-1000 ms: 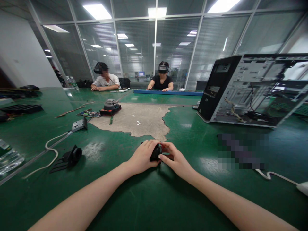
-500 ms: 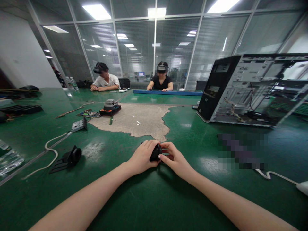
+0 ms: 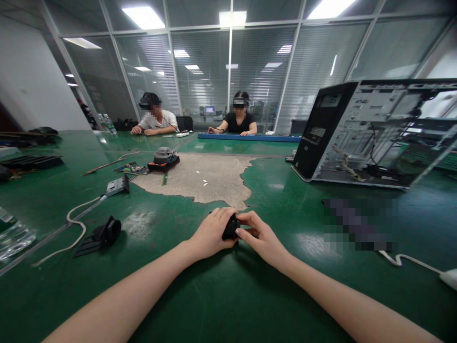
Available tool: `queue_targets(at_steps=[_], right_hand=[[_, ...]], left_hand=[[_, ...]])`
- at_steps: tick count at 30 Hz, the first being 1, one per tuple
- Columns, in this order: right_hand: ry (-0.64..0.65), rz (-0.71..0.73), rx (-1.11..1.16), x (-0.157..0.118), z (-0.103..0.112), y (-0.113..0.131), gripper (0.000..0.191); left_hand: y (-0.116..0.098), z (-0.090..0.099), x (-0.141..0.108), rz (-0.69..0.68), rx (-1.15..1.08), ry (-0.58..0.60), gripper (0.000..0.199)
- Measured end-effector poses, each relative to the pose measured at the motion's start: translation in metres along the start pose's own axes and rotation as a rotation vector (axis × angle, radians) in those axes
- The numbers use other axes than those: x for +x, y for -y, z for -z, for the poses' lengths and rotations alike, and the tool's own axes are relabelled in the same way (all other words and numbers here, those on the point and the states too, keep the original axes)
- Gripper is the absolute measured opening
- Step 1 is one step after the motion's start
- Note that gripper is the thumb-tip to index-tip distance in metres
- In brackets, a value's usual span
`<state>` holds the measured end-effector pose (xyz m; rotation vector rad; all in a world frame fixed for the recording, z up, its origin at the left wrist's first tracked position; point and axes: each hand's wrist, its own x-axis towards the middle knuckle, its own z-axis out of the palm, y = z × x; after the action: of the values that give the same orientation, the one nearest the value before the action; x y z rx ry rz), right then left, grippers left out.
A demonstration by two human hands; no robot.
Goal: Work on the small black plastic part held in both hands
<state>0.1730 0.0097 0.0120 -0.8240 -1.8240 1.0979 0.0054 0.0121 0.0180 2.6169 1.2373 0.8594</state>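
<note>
A small black part (image 3: 230, 227) is between my hands, just above or on the green tabletop near the middle; its kind is mostly hidden by my fingers. My left hand (image 3: 213, 232) wraps over it from the left, fingers closed round its top and thumb below. From the right, the thumb and fingertips of my right hand (image 3: 259, 237) pinch the part's right end. To the left on the table lies a black plastic piece (image 3: 102, 236) with a round opening and a slatted base.
An opened computer case (image 3: 332, 133) stands at the right. Left are a metal bracket (image 3: 116, 186), a white cable (image 3: 76, 212), a plastic bottle (image 3: 14, 233) and a fan cooler (image 3: 164, 158). A blurred dark object (image 3: 357, 224) lies right. Two people sit across the table behind a blue bar (image 3: 250, 137).
My hands hold nearly the same position; the right fingers have shifted very slightly on the black part. Across the table, both people have moved a hand toward the left of the view.
</note>
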Motion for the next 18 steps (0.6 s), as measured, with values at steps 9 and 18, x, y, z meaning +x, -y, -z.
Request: queue_targets(at_steps=[9,18], right_hand=[[-0.01,-0.071,0.022,0.002,-0.0001,-0.0039,0.029],[-0.006,0.0,0.024,0.0002,0.0005,-0.0017,0.022]], left_hand=[[0.0006,-0.002,0.0008,0.015,0.005,0.0,0.053],[-0.0002,0.0004,-0.0001,0.007,-0.002,0.01,0.055]])
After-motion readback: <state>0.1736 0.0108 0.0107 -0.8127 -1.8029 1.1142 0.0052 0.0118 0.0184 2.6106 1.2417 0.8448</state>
